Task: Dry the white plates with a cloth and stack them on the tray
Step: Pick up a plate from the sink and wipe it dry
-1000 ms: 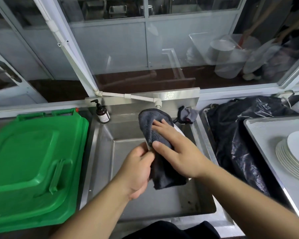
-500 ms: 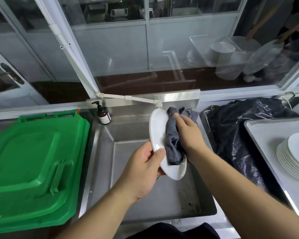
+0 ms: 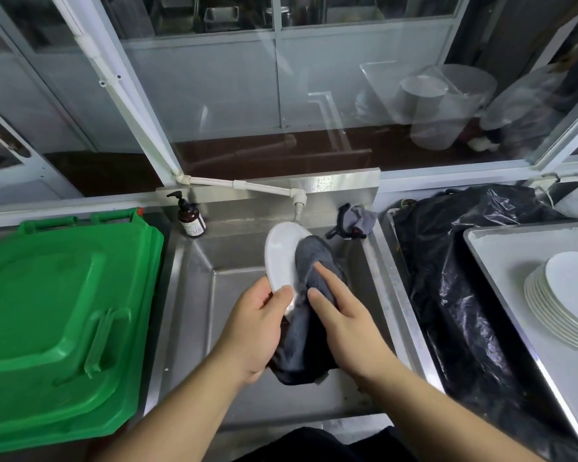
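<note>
Over the steel sink (image 3: 221, 328) my left hand (image 3: 254, 331) grips the lower edge of a white plate (image 3: 279, 258), held nearly upright with its thumb on the face. A dark grey cloth (image 3: 309, 328) covers the plate's right and lower part. My right hand (image 3: 344, 321) presses the cloth against the plate with its fingers laid flat. At the far right a stack of several white plates (image 3: 561, 301) sits on a metal tray (image 3: 508, 248).
A green plastic bin lid (image 3: 57, 321) lies left of the sink. A brown pump bottle (image 3: 189, 216) stands at the sink's back left, a white tap (image 3: 297, 208) and a second grey rag (image 3: 357, 221) behind it. A black plastic bag (image 3: 457, 295) fills the basin between sink and tray.
My right hand slid down the plate with the cloth, from the upper part to the lower middle. The plate stays nearly upright in my left hand.
</note>
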Demonstrator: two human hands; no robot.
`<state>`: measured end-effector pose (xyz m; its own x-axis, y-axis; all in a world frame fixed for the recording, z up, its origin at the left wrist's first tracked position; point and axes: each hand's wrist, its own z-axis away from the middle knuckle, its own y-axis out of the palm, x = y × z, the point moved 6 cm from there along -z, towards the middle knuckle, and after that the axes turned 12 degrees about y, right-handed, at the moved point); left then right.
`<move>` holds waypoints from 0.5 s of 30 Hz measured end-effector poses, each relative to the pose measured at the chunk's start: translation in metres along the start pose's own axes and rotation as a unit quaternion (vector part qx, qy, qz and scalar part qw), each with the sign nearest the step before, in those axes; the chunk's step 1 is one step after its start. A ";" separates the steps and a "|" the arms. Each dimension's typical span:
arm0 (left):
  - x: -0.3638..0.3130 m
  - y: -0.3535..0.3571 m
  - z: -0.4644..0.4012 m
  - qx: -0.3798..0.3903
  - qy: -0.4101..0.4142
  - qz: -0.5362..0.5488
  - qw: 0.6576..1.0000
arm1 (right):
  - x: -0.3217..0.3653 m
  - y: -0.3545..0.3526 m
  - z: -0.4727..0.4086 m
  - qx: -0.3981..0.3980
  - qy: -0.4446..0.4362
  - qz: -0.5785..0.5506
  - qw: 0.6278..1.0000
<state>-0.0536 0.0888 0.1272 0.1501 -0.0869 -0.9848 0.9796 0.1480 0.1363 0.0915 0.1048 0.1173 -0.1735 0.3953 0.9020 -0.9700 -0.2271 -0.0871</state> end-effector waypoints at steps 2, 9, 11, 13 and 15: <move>0.002 0.003 0.003 0.016 -0.019 0.031 0.999 | 0.015 0.000 0.005 0.031 -0.066 0.073 0.995; -0.009 0.015 0.014 0.054 -0.029 0.099 0.993 | 0.067 -0.005 -0.007 0.068 -0.226 0.276 0.932; -0.011 0.014 0.014 0.050 -0.019 0.102 0.993 | 0.078 -0.004 -0.011 0.072 -0.250 0.292 0.920; -0.013 0.010 0.012 0.049 -0.007 0.088 0.995 | 0.082 -0.003 -0.017 0.061 -0.253 0.282 0.923; -0.016 0.007 0.012 0.060 0.003 0.060 0.996 | 0.085 -0.005 -0.026 0.027 -0.240 0.240 0.940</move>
<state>-0.0478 0.0789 0.1448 0.2675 -0.0702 -0.9610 0.9634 0.0382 0.2654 0.0775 0.1622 0.1832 -0.4805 -0.2081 0.8520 -0.7864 -0.3277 -0.5236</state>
